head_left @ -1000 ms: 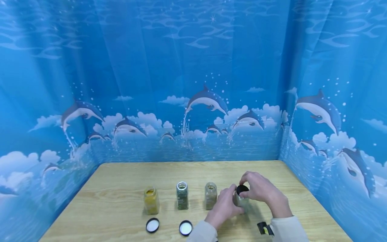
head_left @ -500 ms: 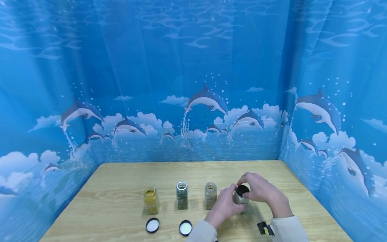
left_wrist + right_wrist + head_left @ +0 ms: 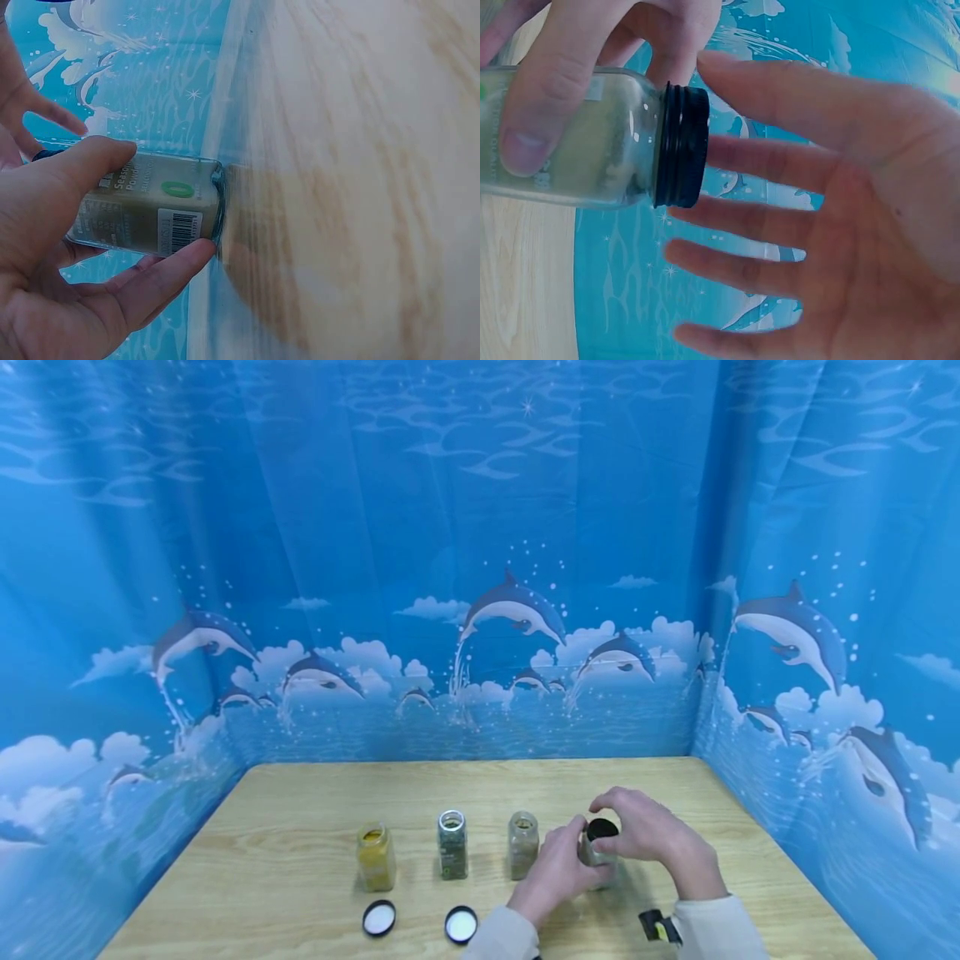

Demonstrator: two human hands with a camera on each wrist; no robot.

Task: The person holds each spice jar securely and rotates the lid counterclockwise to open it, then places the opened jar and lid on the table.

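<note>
My left hand (image 3: 558, 872) grips a clear glass jar (image 3: 165, 199) of pale seasoning powder, thumb on one side and fingers on the other. The jar stands upright on the table at the right end of a row. Its black screw lid (image 3: 684, 146) sits on the mouth. Around that lid my right hand (image 3: 652, 827) is spread, with thumb and fingers loosely extended and the thumb tip close to the lid's edge in the right wrist view. To the left stands an uncapped jar of tan seasoning (image 3: 522, 852).
Farther left are uncapped jars of green herbs (image 3: 452, 852) and yellow powder (image 3: 377, 864). Two black-rimmed lids, one left (image 3: 378, 918) and one right (image 3: 461, 926), lie with white insides up on the wooden table (image 3: 300, 810). A blue dolphin curtain (image 3: 480, 560) surrounds the table.
My right hand's fingers shift around the lid, turning slightly and then loosening from it. My left hand keeps its grip, and the jar stays in place.
</note>
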